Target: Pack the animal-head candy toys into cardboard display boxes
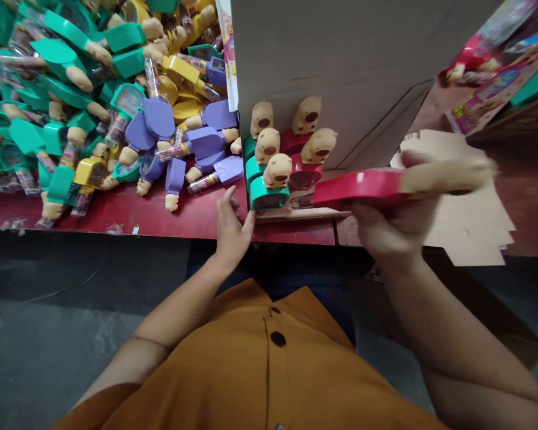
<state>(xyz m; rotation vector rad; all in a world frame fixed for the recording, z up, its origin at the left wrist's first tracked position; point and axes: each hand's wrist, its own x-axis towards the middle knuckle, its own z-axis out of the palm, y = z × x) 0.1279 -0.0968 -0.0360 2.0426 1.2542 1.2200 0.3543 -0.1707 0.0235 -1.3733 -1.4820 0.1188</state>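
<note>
My right hand (pixel 397 221) is wrapped round a red toy with a beige bear figure (pixel 358 188). The toy is tilted on its side and slightly blurred, right of an open-sided cardboard box (pixel 341 83). Inside the box, green toys with bear tops (pixel 269 198) stand upright in a row on the left, with red toys with bear tops (pixel 305 173) beside them. My left hand (pixel 232 230) rests at the box's front left corner, fingers apart and holding nothing; its thumb tip is close to the front green toy.
A big heap of green, yellow and purple bear toys (pixel 72 77) covers the red table (pixel 183 224) on the left. Flat cardboard sheets (pixel 468 215) lie at the right. Behind them stands a printed box (pixel 493 98) near more red toys (pixel 468 60).
</note>
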